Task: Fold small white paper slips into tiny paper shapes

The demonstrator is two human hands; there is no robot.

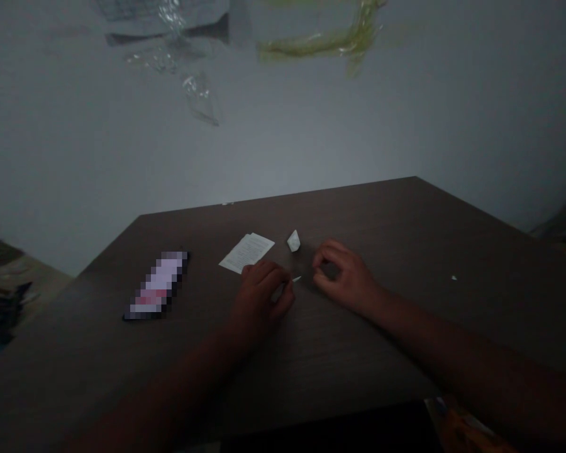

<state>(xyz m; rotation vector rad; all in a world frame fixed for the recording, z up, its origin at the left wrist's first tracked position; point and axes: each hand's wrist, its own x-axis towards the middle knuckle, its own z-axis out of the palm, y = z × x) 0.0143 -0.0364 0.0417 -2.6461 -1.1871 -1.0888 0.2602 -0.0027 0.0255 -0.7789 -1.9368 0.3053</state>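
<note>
My left hand [266,296] is over the dark tabletop, its fingers curled together beside a small white sliver [297,279]; whether it pinches that piece is too small to tell. Just behind this hand lie printed paper sheets [248,252]. A small folded white paper piece [294,241] stands between and beyond both hands. To its right, my right hand [342,274] has thumb and index finger curved towards each other in a ring. Nothing can be made out between those fingertips in the dim light.
A phone with a blurred screen [158,286] lies at the left on the table [382,220]. A tiny white scrap [454,277] is at the right. Behind the table rises a pale wall [283,138] with taped plastic at the top.
</note>
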